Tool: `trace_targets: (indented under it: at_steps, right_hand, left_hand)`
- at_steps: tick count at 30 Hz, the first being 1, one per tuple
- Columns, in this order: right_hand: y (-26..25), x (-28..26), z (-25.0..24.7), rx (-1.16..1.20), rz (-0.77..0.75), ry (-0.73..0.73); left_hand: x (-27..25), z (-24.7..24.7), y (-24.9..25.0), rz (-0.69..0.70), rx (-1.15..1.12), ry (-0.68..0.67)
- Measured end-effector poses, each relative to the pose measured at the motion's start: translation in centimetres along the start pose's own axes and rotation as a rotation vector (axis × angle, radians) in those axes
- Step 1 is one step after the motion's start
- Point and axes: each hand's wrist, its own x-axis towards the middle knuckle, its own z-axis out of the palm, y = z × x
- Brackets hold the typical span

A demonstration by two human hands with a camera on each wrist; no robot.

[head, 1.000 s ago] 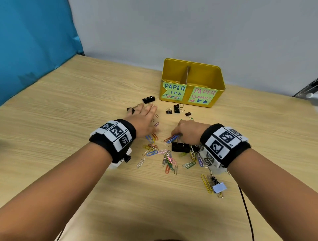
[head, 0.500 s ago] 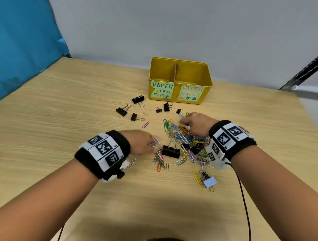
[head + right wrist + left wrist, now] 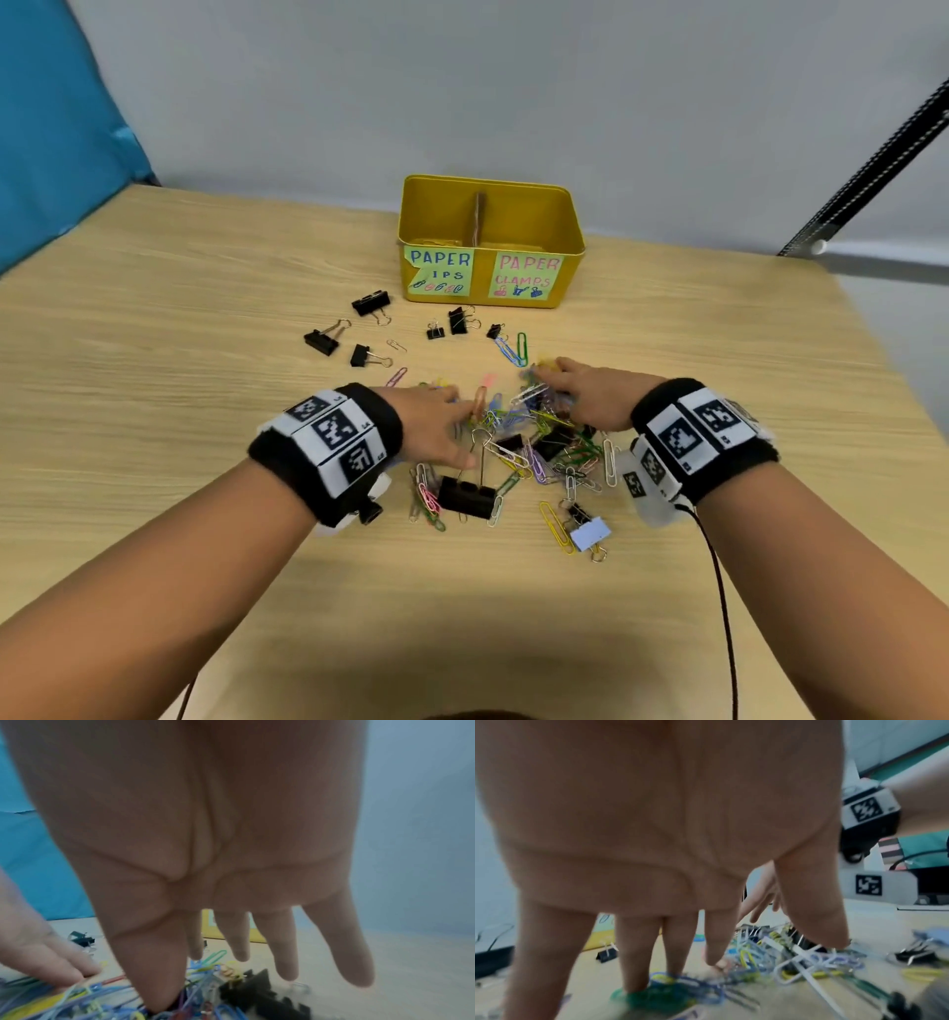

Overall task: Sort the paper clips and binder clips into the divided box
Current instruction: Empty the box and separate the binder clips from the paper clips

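Since half a second ago, your left hand (image 3: 436, 426) has pushed forward into the pile of paper clips (image 3: 534, 442) and your right hand (image 3: 585, 398) has flattened over its far side, so the two now bracket the heap. Both hands lie palm down with fingers straight and slightly spread; the wrist views show fingertips touching the coloured wire, and nothing is pinched or lifted. The tangled clips sit directly between and under your fingers, with a large black binder clip (image 3: 464, 496) just behind your left thumb, its wire handles running forward toward the fingertips. A pale blue binder clip (image 3: 590, 532) lies behind your right wrist. Past your left fingertips, well apart from the heap, several small black binder clips (image 3: 369, 303) are scattered, closer to that hand than to the other. The yellow divided box (image 3: 488, 303) stands beyond both sets of fingertips, roughly centred between them, its long side facing you; the compartment labelled for paper clips falls on your left hand's side, the one for clamps on your right's. The likely next move is a gather-and-pinch, and loose wire may snag the binder handles. All of this rests on a pale wooden table (image 3: 154, 360), before a grey wall (image 3: 513, 77) with a blue panel (image 3: 51, 128) off to the left.
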Motion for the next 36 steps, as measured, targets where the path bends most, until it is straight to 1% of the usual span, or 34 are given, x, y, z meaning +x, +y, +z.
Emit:
trace_targets:
  at_steps: [1,3,5,7,9,11,12,13,14,15,16,17,18,19,21,23,25,26,28,29,31,32,34,36]
  right_hand:
    - [-0.1,0.2,0.1,-0.014,0.007,0.001]
    - [-1.4,0.2,0.5,-0.12,0.003,-0.05]
    - [-3.3,-0.1,1.1,-0.236,-0.049,-0.109]
    - [-4.8,-0.6,1.5,-0.265,-0.121,-0.116]
    - [-5.6,-0.7,1.9,-0.233,-0.18,-0.118]
    - [-5.9,-0.5,2.3,-0.149,-0.236,-0.155]
    - [-5.8,-0.4,2.4,-0.064,-0.278,-0.182]
    - [-5.6,-0.4,2.3,0.073,-0.297,-0.195]
    - [-5.4,-0.4,2.0,0.217,-0.281,-0.179]
    - [-5.1,-0.2,1.6,0.331,-0.262,-0.109]
    - [-4.7,0.2,1.1,0.399,-0.237,0.012]
    - [-4.4,0.8,0.5,0.414,-0.19,0.142]
    - [-4.1,1.3,-0.1,0.392,-0.131,0.23]
    - [-3.8,2.0,-0.5,0.349,-0.065,0.26]
    - [-3.7,3.0,-1.1,0.252,0.029,0.218]
    - [-4.1,3.6,-0.9,0.172,0.06,0.139]
    - [-5.1,3.3,-0.1,0.08,0.022,0.076]
    - [-5.5,2.9,0.3,0.053,-0.023,0.05]
    - [-5.6,1.8,1.0,0.051,-0.129,0.004]
    - [-5.3,1.1,1.0,0.089,-0.169,0.005]
    - [-3.8,-0.1,0.7,0.16,-0.196,0.05]
    - [-2.9,-0.5,0.6,0.14,-0.191,0.054]
    - [-1.1,-1.1,0.4,0.008,-0.116,-0.021]
    - [0.4,-1.4,0.5,-0.051,-0.023,-0.048]
  left_hand:
    - [-0.3,0.1,0.0,-0.004,-0.015,0.019]
    - [-0.3,0.3,0.3,-0.005,-0.019,0.076]
    - [0.3,0.6,0.3,0.004,-0.026,0.093]
    - [0.8,0.9,0.0,-0.018,-0.03,0.079]
    - [0.9,1.1,-0.7,-0.043,-0.023,0.07]
    - [0.5,1.3,-1.1,-0.052,-0.035,0.047]
    - [0.1,1.4,-1.2,-0.047,-0.049,0.026]
    - [-0.4,1.6,-1.2,-0.033,-0.063,0.004]
    - [-0.9,1.7,-1.2,-0.016,-0.077,-0.013]
    - [-1.5,1.9,-1.1,0.0,-0.091,-0.025]
    - [-2.1,1.9,-1.1,0.01,-0.106,-0.026]
    - [-2.5,1.9,-1.0,0.014,-0.127,-0.02]
    - [-2.7,1.7,-0.9,0.013,-0.146,-0.011]
    - [-2.8,1.5,-0.7,0.009,-0.158,-0.004]
    - [-2.4,1.0,-0.2,-0.01,-0.157,0.022]
    - [-1.6,0.3,0.0,-0.036,-0.167,0.062]
    - [-0.7,-0.4,-0.3,-0.049,-0.193,0.106]
    - [-0.3,-0.8,-0.5,-0.046,-0.198,0.124]
    - [0.5,-1.5,-0.7,-0.01,-0.187,0.139]
    - [0.9,-1.7,-0.7,0.019,-0.17,0.137]
    - [1.5,-1.8,-0.4,0.08,-0.12,0.101]
    - [1.6,-1.6,-0.4,0.103,-0.089,0.065]
    - [1.5,-0.9,-0.6,0.113,-0.017,-0.019]
    - [0.8,-0.1,-1.0,0.073,0.035,-0.065]
